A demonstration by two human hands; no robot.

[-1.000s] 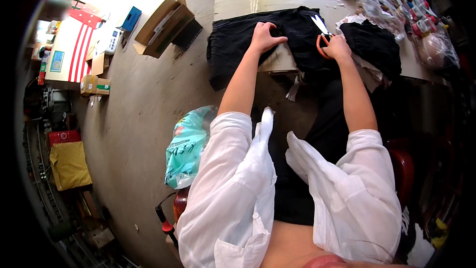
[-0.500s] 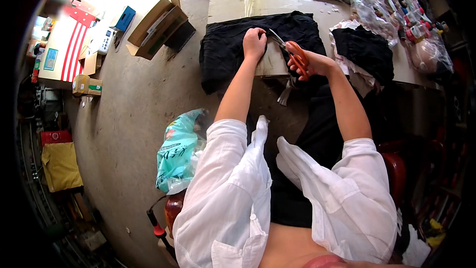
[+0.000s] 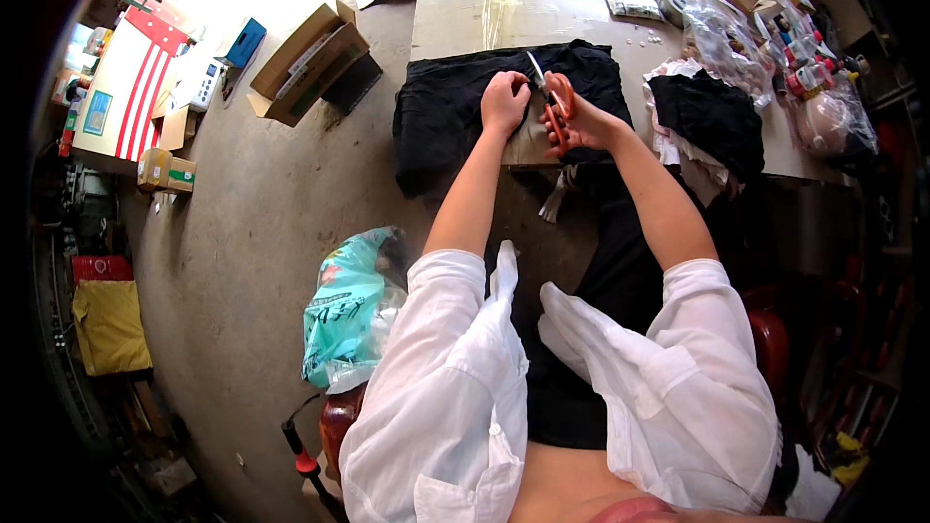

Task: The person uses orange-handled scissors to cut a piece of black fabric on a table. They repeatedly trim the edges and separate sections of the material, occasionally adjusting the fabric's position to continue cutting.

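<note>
A black cloth lies spread over the near edge of the table and hangs down at its left side. My left hand is closed on the cloth near its middle, the fingertips pinching the fabric. Just to the right, my right hand grips a pair of scissors by the orange handles. The metal blades point away from me, over the cloth and close beside my left fingers. Whether the blades touch the fabric, I cannot tell.
Right of the cloth are a pile of black and pale fabric and clear plastic bags. An open cardboard box stands on the floor at the left. A turquoise plastic bag sits beside my left sleeve.
The scissors have swung left, nearer my left hand, and their blades now point more straight ahead. My right hand has moved left with them; the left one still pinches the cloth.
</note>
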